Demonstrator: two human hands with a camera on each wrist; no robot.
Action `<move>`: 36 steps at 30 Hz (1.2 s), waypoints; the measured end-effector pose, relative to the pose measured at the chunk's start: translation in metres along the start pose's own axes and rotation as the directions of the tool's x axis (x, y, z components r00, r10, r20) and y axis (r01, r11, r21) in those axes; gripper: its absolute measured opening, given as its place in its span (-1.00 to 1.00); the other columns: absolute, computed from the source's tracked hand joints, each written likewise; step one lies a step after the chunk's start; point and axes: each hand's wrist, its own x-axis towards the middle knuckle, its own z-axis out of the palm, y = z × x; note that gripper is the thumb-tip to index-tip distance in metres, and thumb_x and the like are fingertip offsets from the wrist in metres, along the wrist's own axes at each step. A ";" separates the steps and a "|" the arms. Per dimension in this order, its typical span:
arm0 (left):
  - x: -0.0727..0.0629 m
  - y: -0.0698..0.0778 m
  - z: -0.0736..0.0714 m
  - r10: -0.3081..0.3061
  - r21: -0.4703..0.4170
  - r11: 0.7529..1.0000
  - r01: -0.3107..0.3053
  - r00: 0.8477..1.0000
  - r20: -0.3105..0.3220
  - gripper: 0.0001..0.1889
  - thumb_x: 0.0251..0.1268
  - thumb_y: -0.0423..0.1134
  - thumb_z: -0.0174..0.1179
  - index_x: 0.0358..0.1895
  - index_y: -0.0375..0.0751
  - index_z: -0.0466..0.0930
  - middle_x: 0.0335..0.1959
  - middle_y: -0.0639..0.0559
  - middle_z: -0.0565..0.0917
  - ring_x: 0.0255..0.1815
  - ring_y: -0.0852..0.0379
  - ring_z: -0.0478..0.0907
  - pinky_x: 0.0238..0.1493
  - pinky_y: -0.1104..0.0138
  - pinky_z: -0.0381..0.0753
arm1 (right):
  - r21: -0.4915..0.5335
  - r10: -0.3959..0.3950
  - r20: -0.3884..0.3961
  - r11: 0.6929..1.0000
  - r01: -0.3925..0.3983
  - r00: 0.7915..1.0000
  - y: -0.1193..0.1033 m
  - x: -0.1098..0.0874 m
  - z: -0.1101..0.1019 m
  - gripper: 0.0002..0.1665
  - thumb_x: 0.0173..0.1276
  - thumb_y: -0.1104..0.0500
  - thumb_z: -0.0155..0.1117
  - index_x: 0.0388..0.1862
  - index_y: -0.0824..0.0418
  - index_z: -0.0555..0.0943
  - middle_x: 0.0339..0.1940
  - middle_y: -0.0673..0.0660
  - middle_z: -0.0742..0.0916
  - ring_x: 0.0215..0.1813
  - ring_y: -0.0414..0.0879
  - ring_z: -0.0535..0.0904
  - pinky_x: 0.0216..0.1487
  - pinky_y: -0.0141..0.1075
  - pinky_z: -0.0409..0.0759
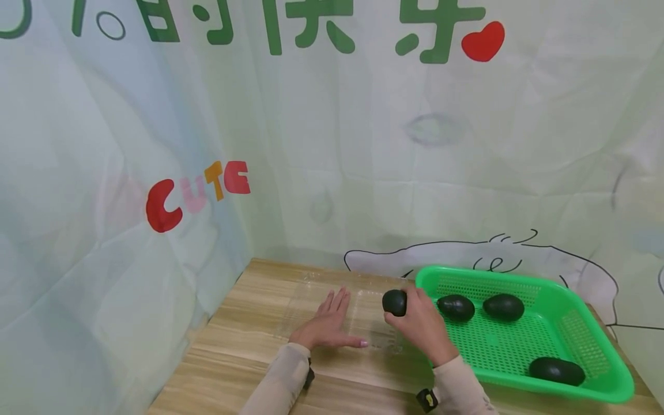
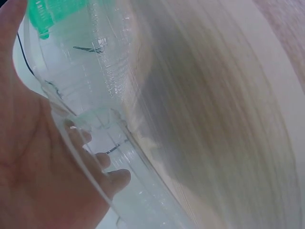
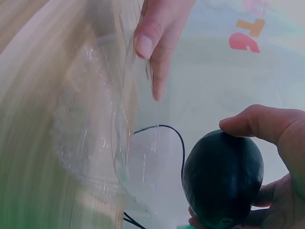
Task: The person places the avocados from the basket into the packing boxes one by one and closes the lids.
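Observation:
A dark, near-black avocado (image 1: 394, 302) is gripped by my right hand (image 1: 421, 327), above the right side of a clear plastic container (image 1: 369, 311) on the table. In the right wrist view, thumb and fingers wrap round the avocado (image 3: 223, 179), which is apart from the container (image 3: 88, 129). My left hand (image 1: 328, 328) lies over the container's left part, fingers extended and thumb spread toward the right. Through the plastic (image 2: 147, 181) in the left wrist view, some fingertips show at the container's edge. Nothing is held in that palm.
To the right stands a green plastic basket (image 1: 596, 374). Inside it lie one avocado (image 1: 455, 308), a second avocado (image 1: 503, 307) and a third avocado (image 1: 557, 370). A printed cloth (image 1: 332, 144) hangs behind and left of the wooden table (image 1: 223, 351).

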 end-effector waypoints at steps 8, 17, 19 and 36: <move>0.001 0.000 0.001 -0.004 0.007 1.000 0.004 1.000 -0.011 0.36 0.03 0.57 0.22 0.66 -0.28 -0.23 0.69 -0.20 -0.25 0.67 -0.30 -0.34 0.61 -0.09 -0.09 | -0.017 -0.036 0.005 0.999 0.036 0.999 -0.008 -0.002 0.011 -0.24 0.12 -0.02 0.54 0.17 0.42 0.55 0.01 0.34 0.66 -0.10 0.12 0.64 -0.16 0.03 0.69; 0.001 0.001 0.001 -0.003 0.008 1.000 0.003 1.000 -0.007 0.36 0.04 0.53 0.26 0.65 -0.29 -0.24 0.69 -0.21 -0.25 0.67 -0.30 -0.35 0.61 -0.09 -0.09 | -0.022 -0.049 0.012 0.999 0.049 0.999 -0.016 -0.004 0.023 -0.26 0.07 0.00 0.56 0.14 0.41 0.57 -0.05 0.32 0.65 -0.16 0.10 0.63 -0.20 0.00 0.68; 0.001 0.001 0.000 -0.004 0.006 1.000 0.004 1.000 -0.004 0.36 0.04 0.52 0.27 0.65 -0.29 -0.23 0.69 -0.20 -0.25 0.67 -0.29 -0.35 0.61 -0.09 -0.09 | -0.022 -0.048 0.021 0.999 0.048 0.999 -0.017 -0.005 0.026 -0.25 0.06 -0.01 0.56 0.13 0.40 0.57 -0.06 0.32 0.65 -0.16 0.09 0.63 -0.21 0.01 0.69; -0.003 0.003 -0.001 -0.001 0.004 1.000 0.001 1.000 -0.017 0.33 0.05 0.44 0.34 0.65 -0.31 -0.20 0.69 -0.21 -0.22 0.67 -0.32 -0.33 0.60 -0.12 -0.06 | 0.014 -0.084 0.116 0.996 0.083 0.990 -0.027 -0.012 0.046 -0.27 0.08 -0.06 0.57 0.10 0.38 0.59 -0.07 0.30 0.68 -0.18 0.08 0.65 -0.19 -0.02 0.67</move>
